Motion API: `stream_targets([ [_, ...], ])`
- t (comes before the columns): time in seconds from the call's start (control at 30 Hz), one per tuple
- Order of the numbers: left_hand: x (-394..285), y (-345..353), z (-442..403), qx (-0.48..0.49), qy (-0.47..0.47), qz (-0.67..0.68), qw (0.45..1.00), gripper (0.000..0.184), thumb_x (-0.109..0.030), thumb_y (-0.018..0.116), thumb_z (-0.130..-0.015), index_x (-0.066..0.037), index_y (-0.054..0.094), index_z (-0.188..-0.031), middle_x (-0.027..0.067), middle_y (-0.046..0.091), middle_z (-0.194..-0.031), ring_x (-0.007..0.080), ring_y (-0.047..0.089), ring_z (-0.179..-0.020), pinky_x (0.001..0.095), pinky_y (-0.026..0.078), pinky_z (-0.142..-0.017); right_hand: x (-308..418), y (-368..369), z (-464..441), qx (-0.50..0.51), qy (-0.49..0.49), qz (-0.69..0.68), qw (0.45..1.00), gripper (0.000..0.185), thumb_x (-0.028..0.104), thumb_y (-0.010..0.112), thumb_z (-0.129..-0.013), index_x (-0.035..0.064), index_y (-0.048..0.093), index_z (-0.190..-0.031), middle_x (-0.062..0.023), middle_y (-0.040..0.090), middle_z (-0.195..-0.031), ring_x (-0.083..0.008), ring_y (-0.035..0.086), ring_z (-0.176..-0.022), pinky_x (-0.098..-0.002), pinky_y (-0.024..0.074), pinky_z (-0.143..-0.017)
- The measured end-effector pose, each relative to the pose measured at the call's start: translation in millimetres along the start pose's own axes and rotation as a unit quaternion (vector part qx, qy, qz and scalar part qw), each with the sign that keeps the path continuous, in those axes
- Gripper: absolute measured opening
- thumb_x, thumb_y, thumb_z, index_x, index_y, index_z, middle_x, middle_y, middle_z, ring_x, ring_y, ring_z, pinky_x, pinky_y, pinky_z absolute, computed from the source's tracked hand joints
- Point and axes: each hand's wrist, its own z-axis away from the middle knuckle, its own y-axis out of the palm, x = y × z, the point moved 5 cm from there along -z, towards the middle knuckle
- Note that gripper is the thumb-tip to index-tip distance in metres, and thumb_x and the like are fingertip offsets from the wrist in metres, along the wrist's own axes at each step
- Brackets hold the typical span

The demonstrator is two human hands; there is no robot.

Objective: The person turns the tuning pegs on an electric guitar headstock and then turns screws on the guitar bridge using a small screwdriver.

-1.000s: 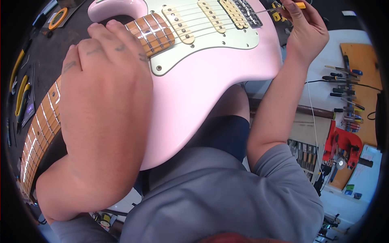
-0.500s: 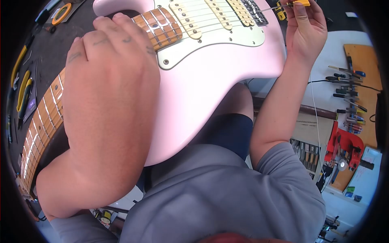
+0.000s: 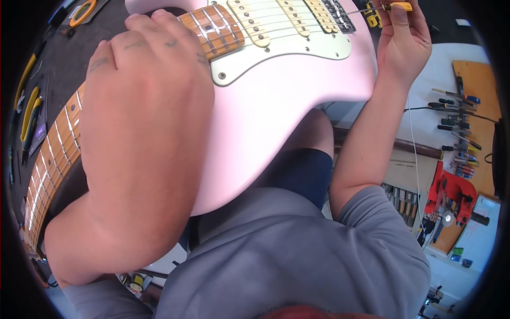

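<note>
A pale pink electric guitar (image 3: 276,87) lies across my lap, with a white pickguard (image 3: 292,50) and cream pickups. My left hand (image 3: 143,58) is over the guitar neck (image 3: 56,141), its fingers bent across the strings and fretboard close to the body; the thumb and fingertips are hidden. At the top right, my right hand (image 3: 401,48) pinches the yellow handle of a thin screwdriver (image 3: 398,7). The screwdriver's shaft points left to the metal bridge (image 3: 339,16), where its tip seems to meet the end of the saddles.
Yellow-handled pliers (image 3: 32,119) and an orange-ringed tool (image 3: 82,13) lie on the dark bench at left. On the right, a wooden board (image 3: 470,77) carries several screwdrivers and files beside a red clamp-like tool (image 3: 451,194). A thin white cable (image 3: 413,138) hangs near my right arm.
The view has shifted slightly, so the guitar sits a little higher and further right. The screwdriver's handle looks turned a little in my right hand. My left hand keeps its place on the neck.
</note>
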Motion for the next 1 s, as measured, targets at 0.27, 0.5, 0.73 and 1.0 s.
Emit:
stream_targets([
  [0.27,1,0,2,0.0,0.013,0.0,1.0,0.045,-0.003,0.062,-0.089,0.014,0.058,-0.13,0.0255,0.066,-0.124,0.0292,0.069,-0.108,0.0383,0.054,-0.1,-3,-19,3,0.077,-0.006,-0.05,0.996,0.019,0.003,0.071,-0.096,-0.0004,0.068,-0.114,-0.0125,0.075,-0.105,-0.0221,0.074,-0.091,-0.0368,0.0631,-0.088],
  [0.5,0,0,1,-0.008,0.007,0.009,1.0,0.044,-0.003,0.062,-0.09,0.014,0.058,-0.13,0.0244,0.066,-0.121,0.0278,0.069,-0.105,0.0377,0.055,-0.099,-6,-9,1,0.066,-0.016,-0.045,0.997,0.03,0.006,0.067,-0.099,-0.0011,0.065,-0.128,-0.0136,0.074,-0.113,-0.0221,0.073,-0.1,-0.0362,0.0614,-0.093],
  [0.73,2,1,-2,0.074,-0.013,0.054,0.996,0.043,-0.005,0.06,-0.091,0.013,0.058,-0.13,0.0232,0.067,-0.119,0.026,0.069,-0.104,0.0363,0.055,-0.098,-10,-25,3,0.053,0.017,-0.074,0.996,0.035,0.008,0.066,-0.1,-0.0022,0.064,-0.133,-0.0145,0.074,-0.116,-0.0233,0.073,-0.104,-0.0362,0.061,-0.093],
  [1.0,3,1,-1,0.029,-0.015,0.046,0.998,0.041,-0.005,0.059,-0.092,0.013,0.06,-0.129,0.0223,0.068,-0.119,0.0254,0.07,-0.103,0.0353,0.056,-0.097,-13,-35,-6,-0.004,0.026,0.011,1.0,0.028,0.005,0.071,-0.096,-0.0034,0.068,-0.123,-0.0144,0.075,-0.107,-0.023,0.074,-0.095,-0.0327,0.0627,-0.086],
])
